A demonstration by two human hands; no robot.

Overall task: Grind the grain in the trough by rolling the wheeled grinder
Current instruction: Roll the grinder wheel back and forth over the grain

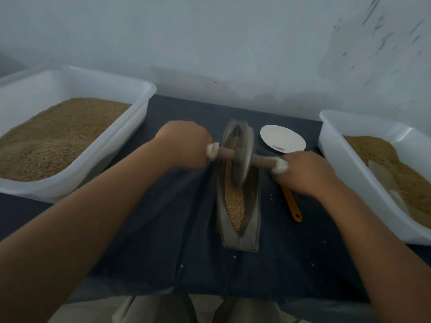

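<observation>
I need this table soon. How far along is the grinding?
Done: the trough holds grain and the wheeled grinder stands in it. In hand: the left hand and right hand each grip an axle end, the wheel near mid-trough. Left: the grain nearer the person looks whole, so most of the grinding likely remains.

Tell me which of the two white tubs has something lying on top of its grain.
The tub on the person's right: a pale flat piece lies on its grain. The left tub shows only grain.
</observation>
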